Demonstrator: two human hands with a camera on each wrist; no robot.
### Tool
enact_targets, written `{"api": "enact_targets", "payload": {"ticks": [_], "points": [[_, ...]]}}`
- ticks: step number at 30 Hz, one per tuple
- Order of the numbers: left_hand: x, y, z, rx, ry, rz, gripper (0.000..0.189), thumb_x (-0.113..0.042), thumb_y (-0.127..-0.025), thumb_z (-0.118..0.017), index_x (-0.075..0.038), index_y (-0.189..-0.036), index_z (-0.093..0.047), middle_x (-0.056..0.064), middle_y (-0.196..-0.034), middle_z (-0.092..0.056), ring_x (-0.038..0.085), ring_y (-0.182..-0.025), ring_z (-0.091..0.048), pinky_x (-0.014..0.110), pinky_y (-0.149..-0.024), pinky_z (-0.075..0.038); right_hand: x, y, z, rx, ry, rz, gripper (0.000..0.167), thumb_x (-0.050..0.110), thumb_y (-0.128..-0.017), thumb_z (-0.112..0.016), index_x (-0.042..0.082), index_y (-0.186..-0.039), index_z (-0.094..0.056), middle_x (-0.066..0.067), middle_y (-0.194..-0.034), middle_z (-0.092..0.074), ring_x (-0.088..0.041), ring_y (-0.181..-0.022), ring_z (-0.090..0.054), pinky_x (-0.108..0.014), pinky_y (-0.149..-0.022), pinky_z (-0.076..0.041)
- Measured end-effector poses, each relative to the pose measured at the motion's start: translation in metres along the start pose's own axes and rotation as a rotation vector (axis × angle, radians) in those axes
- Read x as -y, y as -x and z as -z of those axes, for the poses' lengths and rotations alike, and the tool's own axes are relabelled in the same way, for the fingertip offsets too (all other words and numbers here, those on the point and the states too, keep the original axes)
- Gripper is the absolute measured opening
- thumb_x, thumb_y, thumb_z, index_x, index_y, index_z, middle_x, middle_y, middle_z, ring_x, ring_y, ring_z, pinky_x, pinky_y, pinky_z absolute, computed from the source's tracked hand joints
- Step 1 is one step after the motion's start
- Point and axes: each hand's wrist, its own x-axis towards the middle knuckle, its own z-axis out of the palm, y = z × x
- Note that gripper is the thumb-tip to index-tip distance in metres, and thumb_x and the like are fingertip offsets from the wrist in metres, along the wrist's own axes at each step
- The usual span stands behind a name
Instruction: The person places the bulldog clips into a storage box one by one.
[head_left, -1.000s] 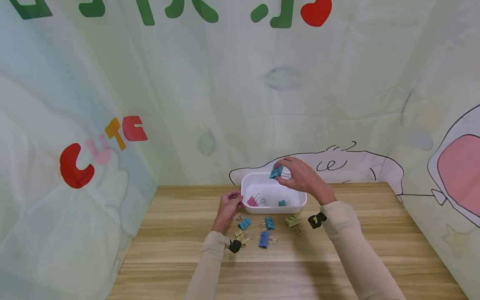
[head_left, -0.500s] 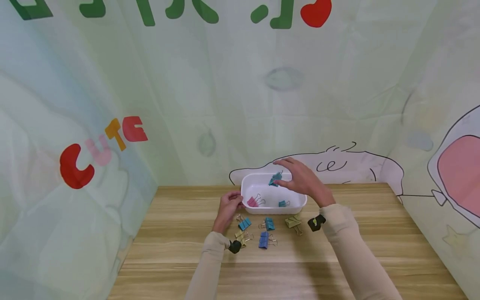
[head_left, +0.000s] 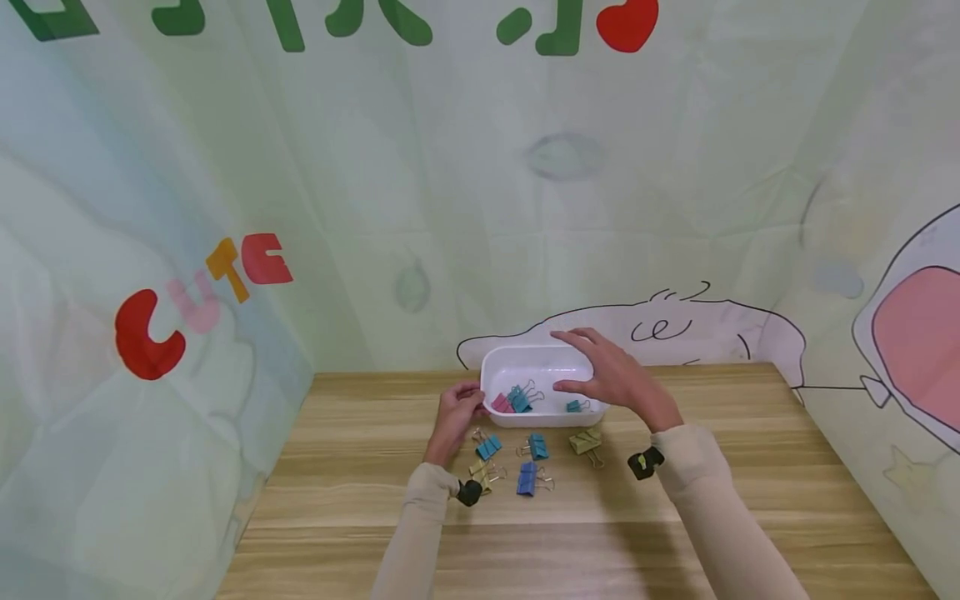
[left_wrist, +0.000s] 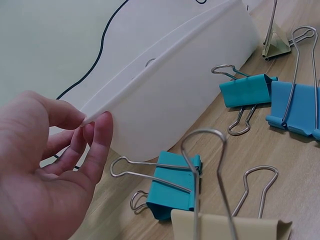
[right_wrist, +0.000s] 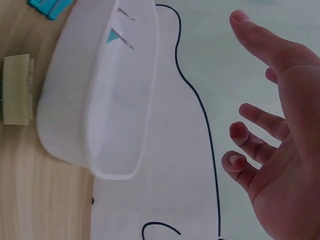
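My left hand (head_left: 454,417) pinches the left end of a white plastic box (head_left: 551,421); in the left wrist view, thumb and fingertips hold its rim. My right hand (head_left: 622,377) hovers over the box's right side, thumb and fingers spread and holding nothing, as the right wrist view confirms. Inside the box, a teal binder clip (head_left: 519,401) lies against a pink binder clip (head_left: 502,404) at the left. A smaller teal binder clip (head_left: 573,407) sits at the right, near my right thumb.
In front of the box, on the wooden table (head_left: 360,500), lie a light-blue binder clip (head_left: 488,448), a teal one (head_left: 538,447), a dark-blue one (head_left: 527,480), a beige one (head_left: 480,476) and an olive one (head_left: 585,442). A printed cloth (head_left: 480,208) hangs behind.
My right hand has let go of the teal binder clip, which dropped into the box beside the pink one. That hand then shifted slightly right and down. My left hand stays at the rim.
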Motion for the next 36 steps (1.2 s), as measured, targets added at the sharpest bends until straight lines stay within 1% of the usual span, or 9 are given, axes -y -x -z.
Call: {"api": "enact_targets", "payload": {"ticks": [3,7,11,14,18,21,28,32,36], "points": [[0.0,0.0,0.001,0.008,0.004,0.008,0.032,0.002,-0.102,-0.058,0.016,-0.13,-0.056,0.031,-0.123,-0.058,0.029,-0.091,-0.064,0.037,-0.084,-0.063,-0.003,0.009,-0.007,-0.001,-0.001,-0.011,0.087,0.059,-0.087,-0.078,0.022,-0.158,-0.045,-0.017,-0.155,-0.045,-0.04,-0.134,-0.051,-0.064,-0.103,-0.05],[-0.002,0.0,0.001,0.021,0.014,0.018,0.033,0.003,-0.102,-0.058,0.018,-0.131,-0.055,0.034,-0.126,-0.056,0.031,-0.093,-0.064,0.042,-0.089,-0.062,-0.006,0.022,-0.019,-0.017,0.011,-0.009,0.083,0.054,-0.087,-0.08,0.021,-0.156,-0.048,-0.017,-0.152,-0.048,-0.038,-0.125,-0.057,-0.06,-0.098,-0.055],[-0.001,0.0,0.0,0.01,0.021,0.014,0.031,0.004,-0.102,-0.057,0.018,-0.129,-0.055,0.033,-0.123,-0.057,0.028,-0.089,-0.064,0.034,-0.082,-0.063,-0.008,0.036,-0.029,-0.023,0.012,-0.013,0.08,0.051,-0.088,-0.08,0.021,-0.155,-0.049,-0.016,-0.15,-0.051,-0.038,-0.121,-0.058,-0.061,-0.096,-0.055],[0.002,-0.001,-0.001,-0.003,0.025,0.007,0.031,0.005,-0.101,-0.057,0.019,-0.129,-0.055,0.031,-0.12,-0.058,0.023,-0.085,-0.063,0.026,-0.074,-0.062,-0.01,0.046,-0.036,-0.011,0.006,-0.047,0.08,0.053,-0.088,-0.079,0.023,-0.155,-0.049,-0.017,-0.15,-0.05,-0.039,-0.124,-0.056,-0.064,-0.097,-0.054],[0.001,-0.001,-0.001,-0.005,0.027,0.006,0.031,0.005,-0.101,-0.056,0.019,-0.129,-0.054,0.032,-0.121,-0.057,0.022,-0.084,-0.063,0.026,-0.074,-0.062,-0.012,0.059,-0.045,-0.006,0.004,-0.08,0.079,0.056,-0.088,-0.078,0.022,-0.154,-0.051,-0.019,-0.15,-0.05,-0.042,-0.129,-0.054,-0.067,-0.098,-0.052],[0.0,0.0,-0.002,-0.006,0.025,0.01,0.031,0.005,-0.101,-0.056,0.019,-0.129,-0.054,0.032,-0.121,-0.057,0.023,-0.085,-0.063,0.027,-0.075,-0.062,-0.015,0.069,-0.053,-0.018,-0.006,-0.08,0.077,0.053,-0.088,-0.08,0.02,-0.152,-0.053,-0.019,-0.147,-0.053,-0.043,-0.13,-0.054,-0.067,-0.099,-0.051],[0.001,0.001,-0.002,-0.004,0.015,0.017,0.032,0.004,-0.102,-0.057,0.018,-0.131,-0.054,0.03,-0.119,-0.058,0.024,-0.085,-0.065,0.031,-0.078,-0.063,-0.023,0.09,-0.07,-0.077,-0.012,-0.066,0.071,0.042,-0.087,-0.084,0.015,-0.147,-0.059,-0.016,-0.14,-0.058,-0.038,-0.125,-0.057,-0.063,-0.098,-0.054],[0.001,0.0,-0.002,-0.004,0.019,0.015,0.031,0.004,-0.102,-0.057,0.018,-0.13,-0.055,0.028,-0.117,-0.059,0.024,-0.085,-0.064,0.032,-0.079,-0.063,-0.027,0.1,-0.077,-0.131,0.01,-0.042,0.069,0.04,-0.086,-0.086,0.013,-0.145,-0.061,-0.016,-0.136,-0.058,-0.037,-0.121,-0.059,-0.06,-0.095,-0.056],[0.0,0.0,-0.002,-0.007,0.025,0.015,0.031,0.005,-0.102,-0.057,0.018,-0.129,-0.055,0.026,-0.115,-0.059,0.024,-0.084,-0.064,0.029,-0.076,-0.063,-0.031,0.108,-0.085,-0.188,0.036,-0.01,0.069,0.039,-0.084,-0.087,0.012,-0.143,-0.063,-0.02,-0.136,-0.057,-0.039,-0.117,-0.061,-0.06,-0.089,-0.059]]}}
